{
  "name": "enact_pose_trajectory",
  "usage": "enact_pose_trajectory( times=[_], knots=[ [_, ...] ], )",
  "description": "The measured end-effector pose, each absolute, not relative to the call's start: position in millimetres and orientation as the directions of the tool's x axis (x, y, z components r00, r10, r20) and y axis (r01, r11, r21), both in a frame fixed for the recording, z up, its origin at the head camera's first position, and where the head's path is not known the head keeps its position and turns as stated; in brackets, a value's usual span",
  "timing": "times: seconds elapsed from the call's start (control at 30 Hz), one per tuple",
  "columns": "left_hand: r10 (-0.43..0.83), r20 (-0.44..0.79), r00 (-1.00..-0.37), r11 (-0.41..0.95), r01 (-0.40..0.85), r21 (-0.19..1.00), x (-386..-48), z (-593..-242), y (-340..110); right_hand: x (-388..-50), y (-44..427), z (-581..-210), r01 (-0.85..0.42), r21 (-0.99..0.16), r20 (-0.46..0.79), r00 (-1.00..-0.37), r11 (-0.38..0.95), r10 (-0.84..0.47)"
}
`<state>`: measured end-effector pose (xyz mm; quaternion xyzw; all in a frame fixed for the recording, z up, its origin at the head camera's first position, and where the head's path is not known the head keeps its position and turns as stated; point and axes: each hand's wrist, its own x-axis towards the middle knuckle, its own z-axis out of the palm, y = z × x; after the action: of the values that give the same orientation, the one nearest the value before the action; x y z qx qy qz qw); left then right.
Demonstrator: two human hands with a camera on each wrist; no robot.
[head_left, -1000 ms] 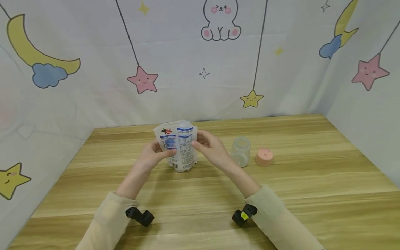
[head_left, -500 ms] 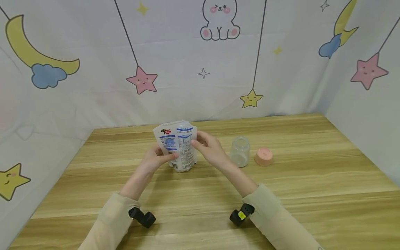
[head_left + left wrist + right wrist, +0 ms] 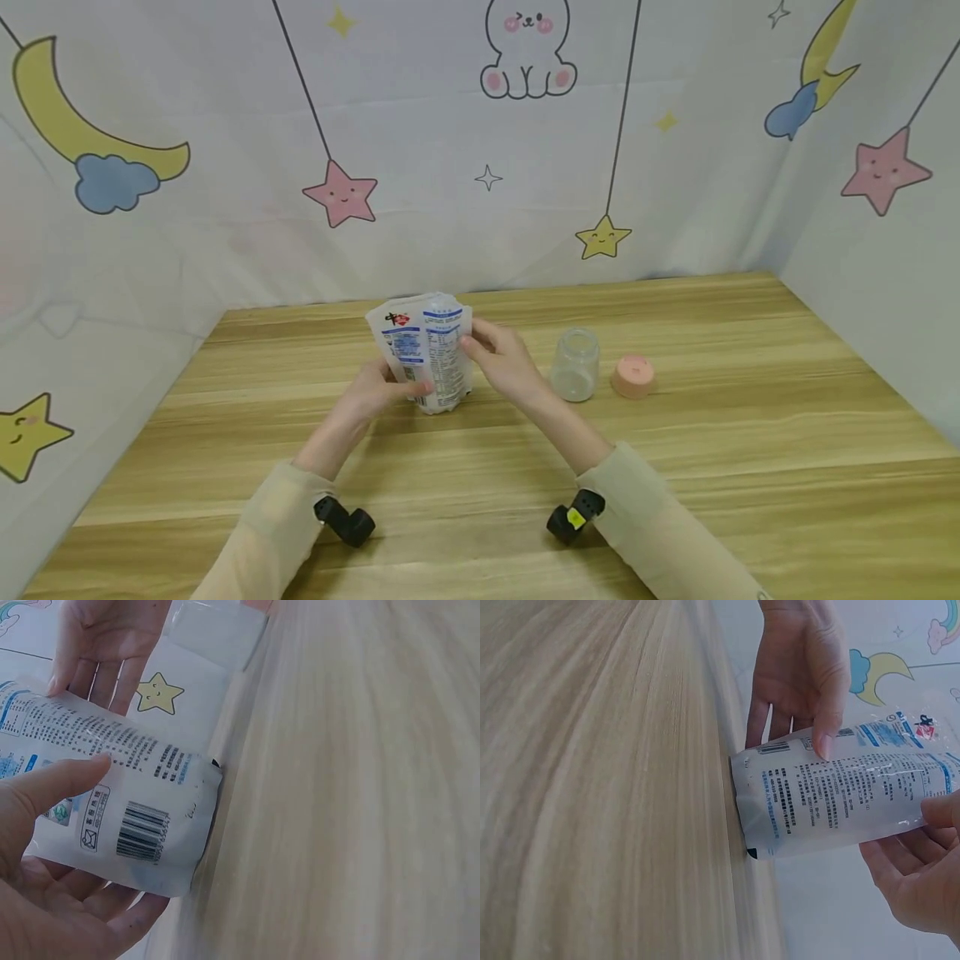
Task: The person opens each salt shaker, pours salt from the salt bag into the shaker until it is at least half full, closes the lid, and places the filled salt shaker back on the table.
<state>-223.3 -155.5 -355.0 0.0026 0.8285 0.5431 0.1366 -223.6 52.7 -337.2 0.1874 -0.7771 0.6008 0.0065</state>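
Left hand (image 3: 369, 390) and right hand (image 3: 506, 357), above the table (image 3: 465, 517), pinch the upright bag (image 3: 446, 354) at eight and three o'clock. Bag position: eleven o'clock from table centre. Jar (image 3: 576, 368): three o'clock from bag. Cap (image 3: 634, 377): three o'clock from jar. Caution: uneven pinching could buckle the bag; outward right-hand travel could tip the jar.

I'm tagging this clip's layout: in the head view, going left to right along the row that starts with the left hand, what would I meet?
Left hand → white printed pouch → right hand → clear jar → round pink cap.
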Motion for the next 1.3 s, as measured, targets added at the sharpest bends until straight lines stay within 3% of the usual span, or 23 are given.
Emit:
enact_pose_trajectory(
  times=[0.27,0.73,1.3],
  knots=[
    [0.227,-0.169,-0.959,0.481,-0.040,0.876,-228,-365,-158,-223,51,-339,-0.275,-0.943,0.229,-0.945,0.186,-0.234],
    [0.267,-0.161,-0.950,0.522,0.002,0.853,-232,-371,-155,-221,48,-342,-0.251,-0.955,0.221,-0.957,0.159,-0.186],
    [0.180,-0.165,-0.970,0.548,-0.040,0.835,-231,-373,-150,-222,48,-341,-0.214,-0.963,0.188,-0.969,0.164,-0.162]
  ],
)
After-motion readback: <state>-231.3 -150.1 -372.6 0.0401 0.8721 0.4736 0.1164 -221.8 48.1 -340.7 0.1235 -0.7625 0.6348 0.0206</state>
